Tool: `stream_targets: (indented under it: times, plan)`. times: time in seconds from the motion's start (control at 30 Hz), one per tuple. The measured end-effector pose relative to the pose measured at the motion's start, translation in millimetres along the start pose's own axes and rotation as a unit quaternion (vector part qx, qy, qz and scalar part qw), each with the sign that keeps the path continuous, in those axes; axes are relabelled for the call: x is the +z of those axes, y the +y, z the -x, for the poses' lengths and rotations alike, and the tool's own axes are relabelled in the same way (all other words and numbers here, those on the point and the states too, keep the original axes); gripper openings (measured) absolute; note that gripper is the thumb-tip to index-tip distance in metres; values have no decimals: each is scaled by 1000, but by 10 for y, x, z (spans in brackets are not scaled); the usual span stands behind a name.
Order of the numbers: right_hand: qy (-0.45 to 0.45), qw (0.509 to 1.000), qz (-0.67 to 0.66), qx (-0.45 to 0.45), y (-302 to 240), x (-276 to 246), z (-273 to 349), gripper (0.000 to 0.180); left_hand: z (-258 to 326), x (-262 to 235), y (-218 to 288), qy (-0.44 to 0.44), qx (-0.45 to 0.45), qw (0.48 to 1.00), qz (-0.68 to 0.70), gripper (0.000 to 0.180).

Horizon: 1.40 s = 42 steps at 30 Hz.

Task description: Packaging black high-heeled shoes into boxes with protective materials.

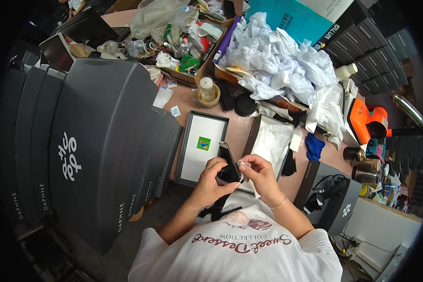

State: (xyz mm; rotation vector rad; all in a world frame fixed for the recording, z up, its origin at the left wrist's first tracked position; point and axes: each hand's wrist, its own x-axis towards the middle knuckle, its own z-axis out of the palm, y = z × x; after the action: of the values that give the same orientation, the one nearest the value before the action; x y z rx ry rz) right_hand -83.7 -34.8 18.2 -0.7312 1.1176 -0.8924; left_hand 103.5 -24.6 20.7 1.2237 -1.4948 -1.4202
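From my remote seat, I watch 2 bare hands working close together in front of the wearer's white shirt point(192, 263), just over the near edge of the surface point(238, 128). The left hand point(208, 184) is clamped around a black shoe point(228, 172), fingers on its far side and thumb at the near side. The right hand point(262, 175) pinches a small white wad point(244, 168) against the shoe's right side; I can't tell whether it is paper or plastic. Below them, a black strappy item point(217, 209) rests on the lap, partly hidden.

Beyond the left hand I have a shallow grey box point(197, 165) with a white inside and a green card point(203, 143) in it. Just past the right hand, white tissue paper point(273, 136) fills another box. Farther off, I see a heap of crumpled white bags point(277, 61), a clear bottle point(206, 89) and, to the right, a blue cloth point(315, 146). Large dark grey boxes point(103, 141) stand along my left, and a black cord point(336, 181) lies over a grey box at right.
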Motion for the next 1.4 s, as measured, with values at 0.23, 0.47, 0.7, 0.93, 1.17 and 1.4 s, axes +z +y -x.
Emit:
stream_targets:
  times: [0.23,0.47,0.7,0.93,1.17,1.4]
  plan:
    - [-52,990,61,-120,-431,0,-998,8,-15,-91,-227,51,-5,998,26,43]
    - [-44,886,348,-305,-568,300,-2113,11,-14,-153,-404,64,-45,997,28,54]
    - [-8,777,488,-397,-562,530,-2378,9,2,-190,-506,81,-57,995,31,54]
    - [24,674,553,-490,-337,462,-2395,27,46,-183,-512,84,-69,993,46,53]
    - [23,782,472,-407,-73,360,-2467,42,114,-166,-418,79,-55,995,34,52]
    - [213,823,264,-455,-396,45,-2118,37,221,-228,-395,83,-36,995,42,51]
